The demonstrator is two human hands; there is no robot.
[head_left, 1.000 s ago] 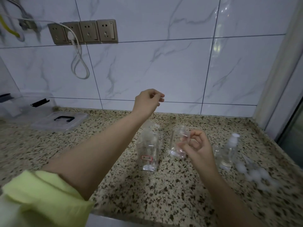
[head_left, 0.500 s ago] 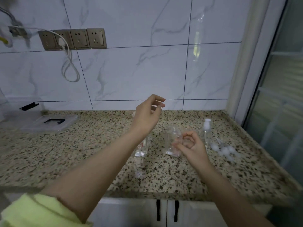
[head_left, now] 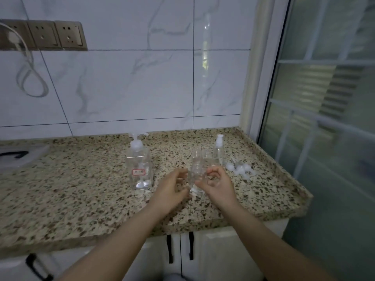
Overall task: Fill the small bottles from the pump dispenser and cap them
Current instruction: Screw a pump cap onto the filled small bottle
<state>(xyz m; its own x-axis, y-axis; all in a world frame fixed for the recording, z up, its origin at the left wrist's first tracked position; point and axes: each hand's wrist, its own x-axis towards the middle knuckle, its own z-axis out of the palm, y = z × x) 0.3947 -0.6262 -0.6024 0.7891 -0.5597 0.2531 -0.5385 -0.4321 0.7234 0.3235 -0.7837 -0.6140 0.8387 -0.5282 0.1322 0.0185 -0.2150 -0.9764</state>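
Speckled counter [head_left: 81, 189], hands blurring clear bottle [head_left: 195, 175]

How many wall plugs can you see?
3, side by side in one row on the tiled wall at the upper left: one socket with a white cord in it, one socket beside it, one socket rightmost. More may lie out of view.

Two bare forearms in view, no sleeve showing on either. Left hand [head_left: 169, 189] and right hand [head_left: 218, 185]: no rings, no watch, no gloves. Fingers slightly blurred; nails not discernible.
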